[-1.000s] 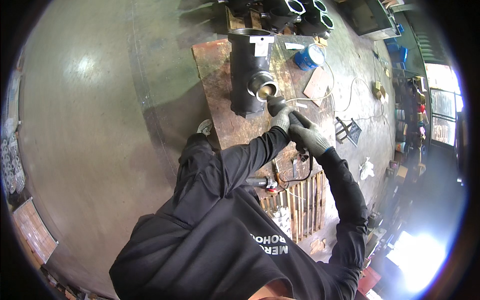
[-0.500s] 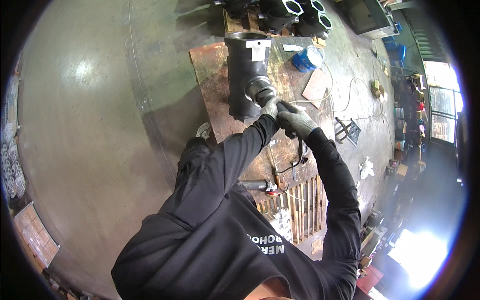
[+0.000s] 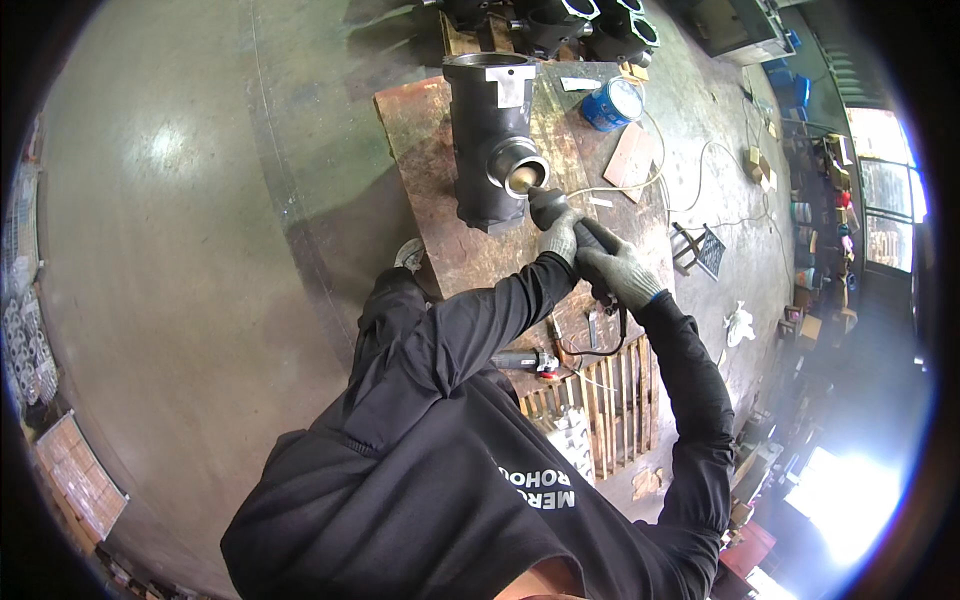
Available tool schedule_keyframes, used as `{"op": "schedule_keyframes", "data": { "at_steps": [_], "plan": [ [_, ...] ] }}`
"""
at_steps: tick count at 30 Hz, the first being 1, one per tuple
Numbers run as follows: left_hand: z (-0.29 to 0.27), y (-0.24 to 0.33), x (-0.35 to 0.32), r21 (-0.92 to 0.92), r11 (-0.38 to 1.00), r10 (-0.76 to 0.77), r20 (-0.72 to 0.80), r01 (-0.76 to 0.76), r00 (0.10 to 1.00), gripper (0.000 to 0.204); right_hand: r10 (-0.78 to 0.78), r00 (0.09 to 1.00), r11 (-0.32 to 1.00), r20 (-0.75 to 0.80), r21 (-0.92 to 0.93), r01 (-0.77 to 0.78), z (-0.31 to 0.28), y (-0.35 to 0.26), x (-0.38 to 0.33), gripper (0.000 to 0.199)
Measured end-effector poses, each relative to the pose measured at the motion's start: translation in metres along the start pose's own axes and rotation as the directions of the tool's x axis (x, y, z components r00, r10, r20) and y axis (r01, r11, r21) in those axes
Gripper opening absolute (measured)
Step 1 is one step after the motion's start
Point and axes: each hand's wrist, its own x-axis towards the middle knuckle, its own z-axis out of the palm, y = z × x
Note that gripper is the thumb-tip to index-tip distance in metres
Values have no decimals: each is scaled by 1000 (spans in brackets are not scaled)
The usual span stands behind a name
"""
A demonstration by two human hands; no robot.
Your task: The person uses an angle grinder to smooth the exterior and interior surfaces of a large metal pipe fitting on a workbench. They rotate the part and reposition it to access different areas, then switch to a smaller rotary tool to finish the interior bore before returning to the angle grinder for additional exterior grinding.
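Observation:
A large dark cast pipe fitting (image 3: 480, 125) stands on the work table, a short round branch (image 3: 512, 160) with a bare metal rim facing me. Gloved in grey, my left hand (image 3: 560, 238) wraps the front of a black die grinder (image 3: 548, 207). My right hand (image 3: 622, 272), also gloved, grips its body farther back. The grinder's nose points at the branch's mouth, where a brownish round surface shows; whether that is the grinder's bit or the bore, I cannot tell. A dark cord hangs below my right hand.
The worn wooden table (image 3: 425, 130) carries a blue can (image 3: 612, 105), a flat reddish board (image 3: 630, 160) and another black power tool (image 3: 520, 360). More dark castings (image 3: 555, 25) sit beyond it. A slatted wooden pallet (image 3: 610, 420) lies nearer me; a pale hose (image 3: 650, 185) trails rightward.
Both hands and the grinder have drawn back to the right and slightly toward me, away from the branch. Its opening, covered by the grinder before, now shows.

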Motion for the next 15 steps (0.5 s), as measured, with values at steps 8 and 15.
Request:
{"op": "schedule_keyframes", "data": {
  "at_steps": [8,15],
  "plan": [
    [-7,3,-4,6,1000,5,70,-6,998,35,-18,1000,999,1,32,18,10,5,1,66],
    [-22,33,77,148,971,-205,120,186,971,65,-11,999,998,47,61,8,12,3,52,66]
  ]
}}
